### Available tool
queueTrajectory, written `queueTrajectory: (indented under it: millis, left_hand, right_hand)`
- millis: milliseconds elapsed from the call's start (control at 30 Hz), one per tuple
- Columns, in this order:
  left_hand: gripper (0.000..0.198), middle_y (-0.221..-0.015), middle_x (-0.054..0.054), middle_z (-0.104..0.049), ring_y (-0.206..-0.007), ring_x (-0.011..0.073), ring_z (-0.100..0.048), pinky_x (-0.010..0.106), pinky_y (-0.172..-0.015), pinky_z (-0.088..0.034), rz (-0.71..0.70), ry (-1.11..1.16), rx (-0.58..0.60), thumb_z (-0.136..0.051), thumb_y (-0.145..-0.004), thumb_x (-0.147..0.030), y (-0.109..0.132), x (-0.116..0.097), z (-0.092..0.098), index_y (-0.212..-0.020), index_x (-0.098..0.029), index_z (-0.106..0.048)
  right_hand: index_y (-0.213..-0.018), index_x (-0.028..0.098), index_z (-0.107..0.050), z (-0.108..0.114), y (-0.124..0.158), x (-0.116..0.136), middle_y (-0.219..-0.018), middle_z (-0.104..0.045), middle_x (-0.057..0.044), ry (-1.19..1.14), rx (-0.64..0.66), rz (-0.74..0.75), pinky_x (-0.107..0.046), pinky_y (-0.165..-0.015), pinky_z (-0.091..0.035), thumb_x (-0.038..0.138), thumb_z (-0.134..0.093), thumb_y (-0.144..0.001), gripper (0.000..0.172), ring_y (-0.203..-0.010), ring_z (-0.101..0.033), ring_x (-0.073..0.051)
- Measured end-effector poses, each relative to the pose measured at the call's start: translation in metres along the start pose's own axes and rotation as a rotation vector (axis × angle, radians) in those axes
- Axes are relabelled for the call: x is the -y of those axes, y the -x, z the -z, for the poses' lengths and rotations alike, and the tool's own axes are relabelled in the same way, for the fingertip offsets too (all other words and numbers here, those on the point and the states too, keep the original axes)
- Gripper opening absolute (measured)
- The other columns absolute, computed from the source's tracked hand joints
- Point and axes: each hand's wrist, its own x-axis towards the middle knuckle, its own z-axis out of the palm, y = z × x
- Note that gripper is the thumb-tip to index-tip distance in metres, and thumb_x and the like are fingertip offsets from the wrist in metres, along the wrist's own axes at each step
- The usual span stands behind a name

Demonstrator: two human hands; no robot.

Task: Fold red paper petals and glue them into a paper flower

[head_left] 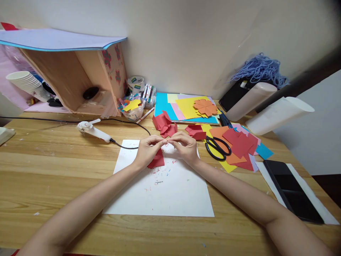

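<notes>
My left hand (151, 149) and my right hand (185, 147) meet above a white sheet of paper (170, 195), fingertips pinched together. Whatever lies between the fingers is too small or hidden to make out. Partly under my left hand, a red paper piece (157, 160) rests on the sheet, which is flecked with coloured marks and scraps. Just beyond the fingers sit folded red paper pieces (163, 122), and another folded red piece (195, 131) lies behind my right hand. Black-handled scissors (217, 147) are to the right of that hand.
On the left lies a white corded glue gun (94, 132). Behind stand a cardboard box (113, 78), a tub of scraps (133, 110) and markers (147, 93). An orange paper flower (205, 107) tops coloured sheets (163, 103). Right are paper pieces (239, 142) and a phone (290, 188).
</notes>
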Motion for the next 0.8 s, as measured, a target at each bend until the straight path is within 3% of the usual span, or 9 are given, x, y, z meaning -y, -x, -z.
queueTrajectory:
  millis: [467, 667, 800]
  left_hand:
    - [0.017, -0.064, 0.001, -0.063, -0.058, 0.0112, -0.055, 0.024, -0.056, -0.045, 0.035, 0.006, -0.008, -0.066, -0.066, -0.032, -0.001, 0.004, 0.002, -0.061, -0.017, -0.062]
    - [0.022, -0.064, 0.001, -0.063, -0.059, 0.0119, -0.056, 0.024, -0.057, -0.044, 0.041, 0.003, -0.007, -0.063, -0.067, -0.038, -0.004, 0.005, 0.001, -0.061, -0.016, -0.061]
    - [0.03, -0.064, 0.003, -0.063, -0.059, 0.0135, -0.056, 0.024, -0.056, -0.042, 0.115, -0.125, 0.13, -0.056, -0.071, -0.045, -0.017, 0.005, 0.016, -0.064, -0.016, -0.061]
  right_hand:
    - [-0.075, 0.023, -0.067, -0.002, 0.004, 0.005, -0.072, -0.06, -0.003, -0.09, 0.059, -0.053, -0.03, -0.059, -0.046, 0.025, -0.062, -0.073, 0.007, -0.064, -0.054, -0.014]
    - [-0.075, 0.019, -0.056, -0.003, 0.003, 0.005, -0.072, -0.056, -0.002, -0.173, 0.134, -0.164, -0.025, -0.055, -0.045, 0.034, -0.055, -0.077, 0.015, -0.058, -0.052, -0.01]
    - [-0.079, 0.019, -0.048, -0.004, 0.0, 0.002, -0.075, -0.058, -0.002, -0.241, 0.177, -0.228, -0.024, -0.054, -0.043, 0.039, -0.045, -0.083, 0.02, -0.056, -0.05, -0.009]
